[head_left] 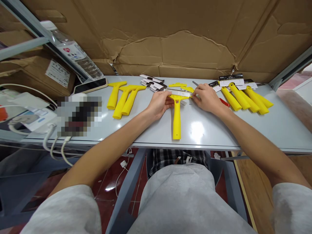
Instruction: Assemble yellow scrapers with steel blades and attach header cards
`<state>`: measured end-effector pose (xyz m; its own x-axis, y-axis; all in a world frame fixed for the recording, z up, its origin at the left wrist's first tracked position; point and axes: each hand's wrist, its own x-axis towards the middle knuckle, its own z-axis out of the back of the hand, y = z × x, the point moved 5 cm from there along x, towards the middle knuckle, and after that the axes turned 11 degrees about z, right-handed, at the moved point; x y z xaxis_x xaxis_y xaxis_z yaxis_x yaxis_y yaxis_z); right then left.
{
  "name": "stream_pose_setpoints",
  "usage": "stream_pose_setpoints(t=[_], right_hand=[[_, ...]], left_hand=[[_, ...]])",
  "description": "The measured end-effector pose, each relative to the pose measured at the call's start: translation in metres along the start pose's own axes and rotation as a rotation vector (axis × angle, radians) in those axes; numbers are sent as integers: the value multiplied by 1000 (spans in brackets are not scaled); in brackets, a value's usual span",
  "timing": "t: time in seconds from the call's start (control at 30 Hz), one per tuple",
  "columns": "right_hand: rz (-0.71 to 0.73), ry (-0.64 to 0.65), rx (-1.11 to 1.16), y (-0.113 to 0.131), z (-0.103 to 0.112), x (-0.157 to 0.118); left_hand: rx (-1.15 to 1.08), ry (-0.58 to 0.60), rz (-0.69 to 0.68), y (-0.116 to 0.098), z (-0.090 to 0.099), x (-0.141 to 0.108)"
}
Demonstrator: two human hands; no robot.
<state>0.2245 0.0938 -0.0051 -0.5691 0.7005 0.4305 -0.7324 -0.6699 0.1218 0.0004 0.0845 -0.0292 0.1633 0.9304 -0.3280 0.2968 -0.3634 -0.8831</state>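
A yellow scraper (176, 120) lies in front of me with its handle toward the table's front edge. Across its wide head runs a flat, shiny metal blade (179, 93). My left hand (159, 104) grips the left end of the head, thumb on top and fingers curled beneath. At the right end, my right hand (206, 97) has its fingertips pinched together on the head; any small part between them is hidden. Just behind the head are flat yellow plastic pieces (177, 84) and another thin metal strip.
Three yellow scraper handles (117, 100) lie to the left. Several carded yellow scrapers (253, 99) are at the right, near a red-handled tool (224, 102). Printed cards (153, 83) sit behind. A phone (90, 86), a bottle (75, 52) and white cables (50, 139) occupy the left side; cardboard (170, 39) backs the table.
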Motion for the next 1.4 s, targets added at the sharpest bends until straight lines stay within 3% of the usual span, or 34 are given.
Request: stream_pose_setpoints(t=[0.27, 0.43, 0.57, 0.7, 1.0, 1.17, 1.27, 1.4], right_hand=[[-298, -247, 549, -26, 9, -3], [-481, -317, 912, -30, 2, -3], [-595, -315, 1053, -29, 1, -5], [-635, -337, 1079, -30, 2, -6], [-560, -322, 1101, -32, -2, -3], [-538, -253, 810, -41, 2, -8], [-452, -220, 616, -44, 8, -8], [-354, -173, 528, -41, 11, -6]], left_hand=[[6, 16, 12, -1, -1, -1], [-2, 28, 23, -1, -2, -2], [-7, 25, 32, -2, -1, -1], [-12, 32, 40, -2, -1, -1], [-18, 42, 41, -2, -1, -1], [-17, 44, 42, -2, -1, -1], [-21, 38, 46, -2, -1, -2], [-29, 31, 52, -2, -1, -3]])
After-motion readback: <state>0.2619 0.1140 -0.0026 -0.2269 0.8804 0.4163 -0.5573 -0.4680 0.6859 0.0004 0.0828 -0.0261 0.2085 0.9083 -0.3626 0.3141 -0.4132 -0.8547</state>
